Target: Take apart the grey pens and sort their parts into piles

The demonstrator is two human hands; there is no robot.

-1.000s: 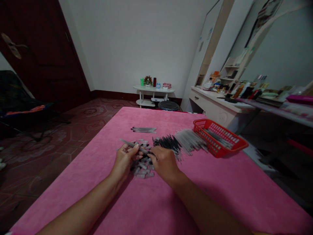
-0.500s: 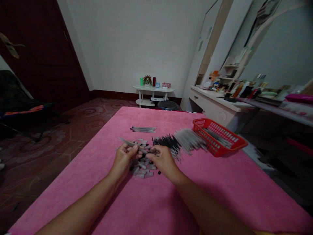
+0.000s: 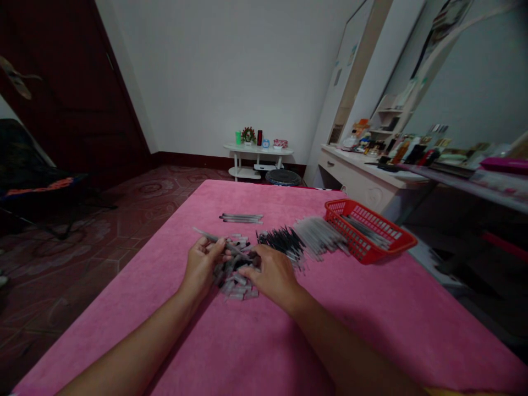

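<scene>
My left hand is closed on a slim translucent pen, which slants from upper left down toward the right hand. My right hand hovers at the right side of a loose pile of small clear and dark pen caps; its thumb and fingers are apart, with nothing visible between them. Right of the pile lie dark-tipped pen refills, and beyond them a fanned heap of translucent pen barrels. Several pens rest in a neat row behind the caps.
A red plastic basket with more pens inside stands at the right of the pink-covered table. A dressing table with bottles is beyond it. At the back wall is a small white stand, and a dark chair sits left.
My left hand has shifted slightly left with the pen. My right hand's thumb and fingers have spread, moving off the pen's end, and sit lower over the caps.
</scene>
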